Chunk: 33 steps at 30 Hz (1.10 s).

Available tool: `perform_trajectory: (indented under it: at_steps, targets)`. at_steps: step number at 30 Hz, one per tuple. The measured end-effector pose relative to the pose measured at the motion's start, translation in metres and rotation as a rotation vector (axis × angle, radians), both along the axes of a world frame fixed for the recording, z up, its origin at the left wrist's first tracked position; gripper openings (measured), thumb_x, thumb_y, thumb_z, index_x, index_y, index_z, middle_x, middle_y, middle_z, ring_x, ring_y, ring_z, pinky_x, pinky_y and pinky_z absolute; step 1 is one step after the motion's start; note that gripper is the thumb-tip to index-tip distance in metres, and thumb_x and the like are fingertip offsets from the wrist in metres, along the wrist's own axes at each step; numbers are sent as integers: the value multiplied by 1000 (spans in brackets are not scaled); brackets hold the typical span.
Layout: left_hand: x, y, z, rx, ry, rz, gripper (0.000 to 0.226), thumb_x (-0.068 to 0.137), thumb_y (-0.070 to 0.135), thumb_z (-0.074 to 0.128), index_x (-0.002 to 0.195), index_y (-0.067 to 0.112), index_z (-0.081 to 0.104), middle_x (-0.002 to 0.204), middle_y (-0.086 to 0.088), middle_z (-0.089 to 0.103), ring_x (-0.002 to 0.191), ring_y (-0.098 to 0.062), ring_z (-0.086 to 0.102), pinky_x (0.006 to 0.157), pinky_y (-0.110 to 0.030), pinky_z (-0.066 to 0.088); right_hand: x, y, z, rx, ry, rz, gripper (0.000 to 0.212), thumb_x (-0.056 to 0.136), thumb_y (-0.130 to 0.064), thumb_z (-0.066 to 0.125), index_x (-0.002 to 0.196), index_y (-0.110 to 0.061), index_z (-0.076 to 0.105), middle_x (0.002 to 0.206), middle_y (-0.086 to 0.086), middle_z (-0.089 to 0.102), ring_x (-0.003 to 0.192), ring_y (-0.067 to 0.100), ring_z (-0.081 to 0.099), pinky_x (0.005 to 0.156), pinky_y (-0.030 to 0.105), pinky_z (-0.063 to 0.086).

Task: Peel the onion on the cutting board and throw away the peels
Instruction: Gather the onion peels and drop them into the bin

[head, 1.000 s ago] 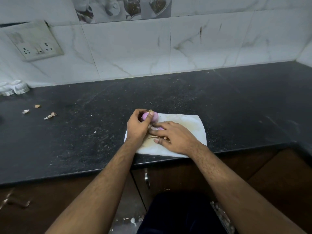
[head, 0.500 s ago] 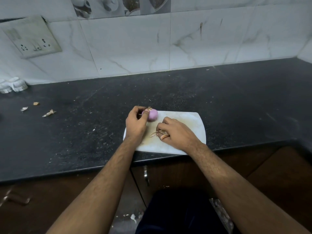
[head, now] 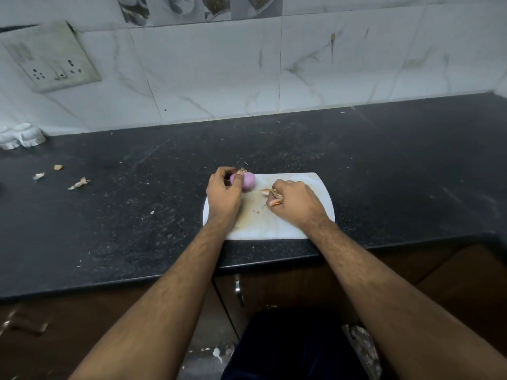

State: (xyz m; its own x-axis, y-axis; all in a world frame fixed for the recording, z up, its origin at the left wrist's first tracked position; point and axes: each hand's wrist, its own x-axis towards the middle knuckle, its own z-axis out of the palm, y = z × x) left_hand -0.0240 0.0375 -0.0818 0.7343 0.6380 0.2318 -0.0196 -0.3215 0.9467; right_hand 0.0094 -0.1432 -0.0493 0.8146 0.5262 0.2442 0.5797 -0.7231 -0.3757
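The onion [head: 245, 181], bare and purple, sits at the far left corner of the cutting board [head: 288, 226], where the left hand [head: 223, 192] grips it to keep it from rolling. Just right of the onion, the right hand [head: 295, 205] has its fingers curled round dry peels [head: 275, 198] (probably gathering them for the bin).

Bare hairy forearms [head: 175, 305], no sleeves; dark navy garment [head: 290, 346] below.
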Motion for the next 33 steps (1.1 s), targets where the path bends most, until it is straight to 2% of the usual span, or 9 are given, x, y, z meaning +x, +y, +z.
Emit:
perform_trajectory:
  at_steps: [2,6,9,13,16,20,23,26,33]
  targets:
    - [2,1,-3,17,-9,3,26,101,37,65,121,21,70,121,0,68,108,-12,65,91,-22,52,2,0,-2,40,0,-25,19,90,-32,52,88,-14,60,81,2,64,75,28,58,65,37,50]
    - [2,1,-1,2,5,-4,40,102,43,64,133,18,68,129,0,67,114,-11,64,89,-14,46,5,-7,-3,252,14,-82,14,85,-27,56,73,-21,52,63,-7,52,63,18,51,57,29,36]
    - [1,0,-1,18,16,1,41,102,42,66,133,15,68,129,-1,66,115,-14,64,94,-18,49,7,-9,-2,341,10,-114,29,85,-25,57,63,-26,39,57,-8,46,54,8,45,53,25,29]
    - [1,0,-1,16,33,6,39,102,42,65,129,15,70,125,-1,67,111,-12,65,84,-7,43,5,-6,-4,273,-10,-99,21,85,-27,58,70,-23,44,61,-8,47,63,17,48,57,28,32]
    - [0,1,-1,23,38,5,39,102,44,64,127,15,70,123,0,68,110,-12,65,84,-11,44,6,-7,-5,274,-37,-99,20,85,-27,58,72,-23,45,61,-9,46,64,19,49,59,28,33]
    - [0,0,0,10,35,2,38,102,44,63,125,15,71,121,1,69,110,-12,65,92,-22,50,7,-6,-6,276,-34,-100,16,85,-26,59,73,-21,49,63,-9,48,66,19,51,58,29,37]
    - [-1,-2,2,9,40,3,36,103,43,63,124,15,71,121,1,69,109,-11,65,86,-15,46,9,-6,-7,271,-33,-92,12,85,-27,59,78,-19,56,66,-7,52,67,19,53,57,30,41]
    - [-1,-3,2,-4,39,6,36,103,44,62,123,16,72,120,1,69,110,-12,65,86,-15,46,9,-6,-8,272,-30,-91,14,84,-26,59,74,-18,53,64,-6,51,63,18,50,54,30,38]
    - [-5,-5,6,12,46,4,34,104,43,62,120,15,72,119,0,69,109,-13,65,81,-11,42,8,-6,-6,247,-28,-90,15,86,-28,59,76,-18,55,66,-5,54,64,19,53,55,31,42]
